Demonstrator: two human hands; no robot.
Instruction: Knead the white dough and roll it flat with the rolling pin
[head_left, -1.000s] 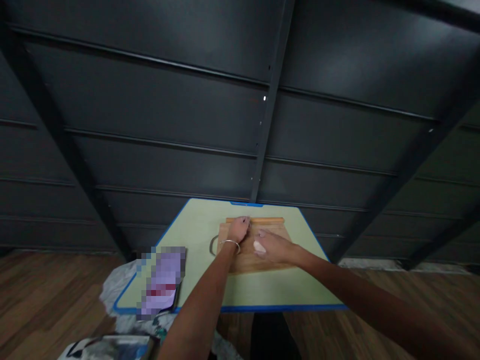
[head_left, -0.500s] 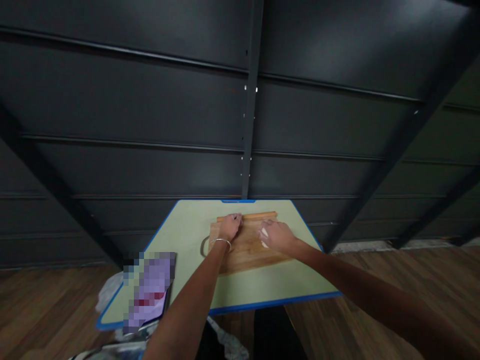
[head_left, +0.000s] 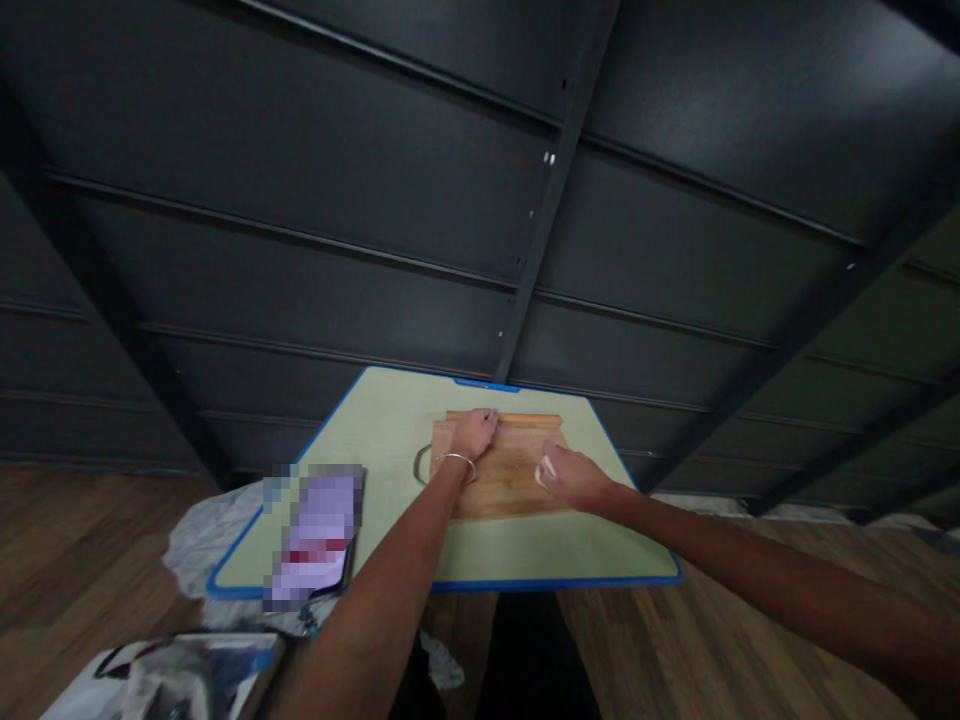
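Observation:
A wooden cutting board [head_left: 502,490] with a metal loop handle [head_left: 420,464] at its left end lies on the small table. Along its far edge is a thin wooden rolling pin [head_left: 529,420]. My left hand [head_left: 475,434], with a bracelet at the wrist, lies over the left part of the pin, its fingers curled closed on it. At the board's right side my right hand [head_left: 576,478] is closed around a small pale piece of dough [head_left: 546,471]. Its fingers hide part of the dough.
The pale green tabletop [head_left: 555,550] has a blue rim. A phone or tablet [head_left: 319,535], pixelated, lies at its left edge. Below left are a bag [head_left: 150,680] and crumpled cloth [head_left: 202,530]. A dark panelled wall [head_left: 375,180] rises behind the table.
The view has tilted and shifted, so the table sits higher. My right hand has turned slightly and covers more of the dough. My left hand stays at the rolling pin.

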